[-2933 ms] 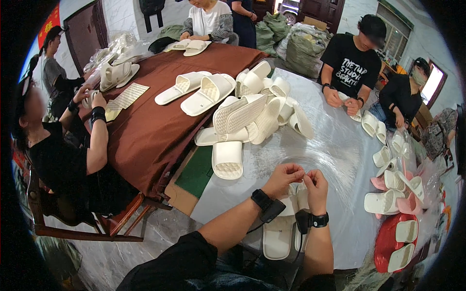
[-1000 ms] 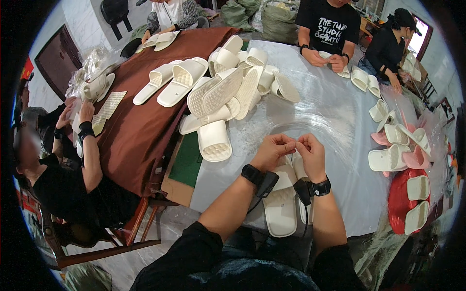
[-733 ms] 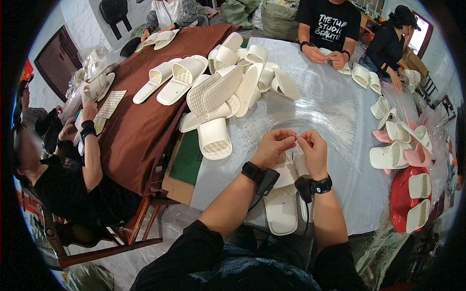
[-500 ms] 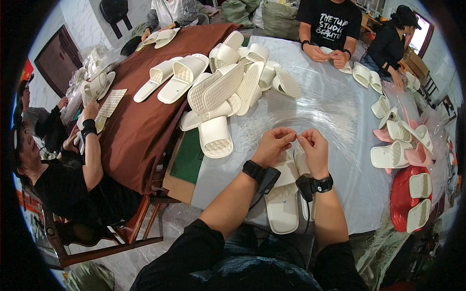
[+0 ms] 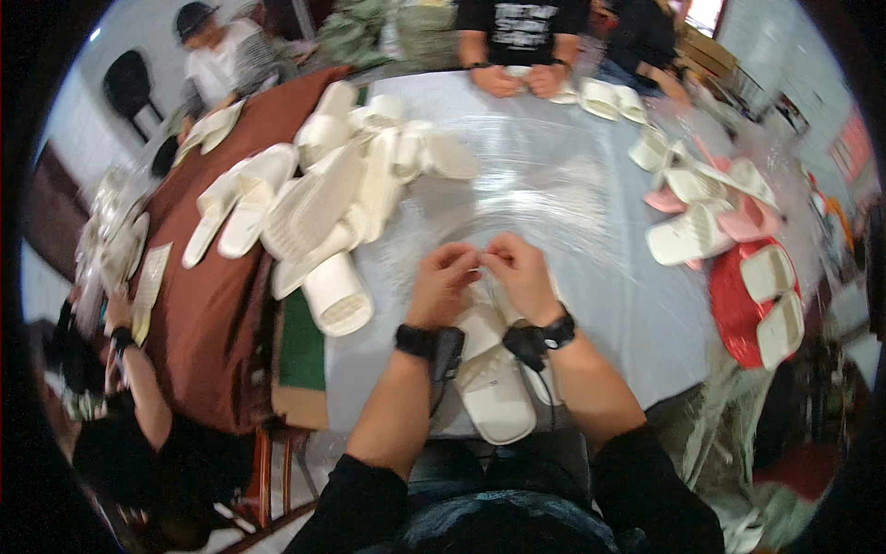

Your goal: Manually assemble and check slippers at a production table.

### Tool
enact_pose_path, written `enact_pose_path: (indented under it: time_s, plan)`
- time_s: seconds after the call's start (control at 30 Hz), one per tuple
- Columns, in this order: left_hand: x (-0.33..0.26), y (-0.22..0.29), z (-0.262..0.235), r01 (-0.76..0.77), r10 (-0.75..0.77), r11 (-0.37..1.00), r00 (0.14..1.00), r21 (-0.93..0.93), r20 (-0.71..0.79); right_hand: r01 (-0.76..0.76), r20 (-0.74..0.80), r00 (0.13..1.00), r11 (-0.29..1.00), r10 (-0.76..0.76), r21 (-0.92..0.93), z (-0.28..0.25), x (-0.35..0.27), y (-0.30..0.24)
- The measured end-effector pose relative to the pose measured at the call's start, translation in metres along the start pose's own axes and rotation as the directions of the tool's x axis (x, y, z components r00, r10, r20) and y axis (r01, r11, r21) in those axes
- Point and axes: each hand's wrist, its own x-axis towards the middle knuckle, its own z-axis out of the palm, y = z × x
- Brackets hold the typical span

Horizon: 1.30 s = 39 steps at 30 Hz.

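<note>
My left hand [image 5: 443,284] and my right hand [image 5: 522,279] meet above the table, thumbs and fingertips pinched close together. Whatever lies between the fingertips is too small and blurred to make out. Beneath my wrists rests a cream slipper [image 5: 499,404], its strap partly covered by my left hand and wristband. Its mate, another cream slipper [image 5: 551,386], is mostly hidden behind my right wrist. Just beyond my hands, fine clear plastic strands [image 5: 577,198] spread over the grey table cover [image 5: 637,332].
A heap of cream slippers [image 5: 314,208] lies to the left, beside a brown cloth [image 5: 208,342]. At the right are cream and pink slippers [image 5: 692,233] and a red bundle [image 5: 734,305] carrying two slippers. Co-workers sit across and at the left; one co-worker's hands [image 5: 522,81] are opposite me.
My view has swung, so the table and heap appear farther left. My hands stay pinched together at the fingertips over the slippers.
</note>
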Motion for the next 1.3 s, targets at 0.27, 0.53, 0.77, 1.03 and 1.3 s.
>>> enact_pose_path:
  time_s: [0.27, 0.53, 0.77, 1.03, 1.3]
  plan:
    - [0.001, 0.005, -0.001, -0.115, 0.114, 0.991, 0.993, -0.065, -0.021, 0.263, -0.149, 0.903, 0.795, -0.402, -0.547, -0.023, -0.008, -0.056]
    - [-0.002, 0.018, 0.003, -0.231, 0.233, 0.970, 0.973, 0.079, -0.006, 0.282, 0.444, 0.896, 0.775, -0.001, -0.566, -0.050, -0.102, -0.096]
    - [-0.009, 0.020, 0.000, -0.309, 0.308, 0.951, 0.950, 0.017, 0.050, 0.334, 0.441, 0.897, 0.686, -0.021, -0.646, -0.015, -0.111, -0.060]
    - [-0.010, 0.016, -0.004, -0.333, 0.333, 0.943, 0.943, -0.016, -0.023, 0.317, 0.393, 0.919, 0.625, -0.017, -0.713, -0.011, -0.128, -0.071]
    - [-0.007, 0.014, -0.006, -0.376, 0.378, 0.926, 0.925, 0.038, -0.040, 0.224, 0.297, 0.955, 0.650, 0.002, -0.726, -0.019, -0.137, -0.082]
